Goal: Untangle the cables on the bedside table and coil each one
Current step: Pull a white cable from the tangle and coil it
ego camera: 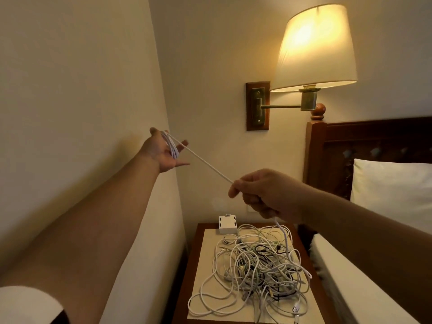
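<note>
A white cable (205, 164) runs taut between my two raised hands. Several of its loops are wound around my left hand (167, 152), which is held up near the left wall with thumb and fingers spread. My right hand (264, 195) pinches the same cable further along, above the table. From under that hand the cable drops into a tangled pile of cables (254, 267), mostly white with a few black ones, lying on the wooden bedside table (201, 232).
A small white box (228, 224) stands at the table's back left corner. A lit wall lamp (315, 50) hangs above. A bed with wooden headboard (364, 146) and white pillow (392, 190) lies right; another white mattress (140, 253) lies left.
</note>
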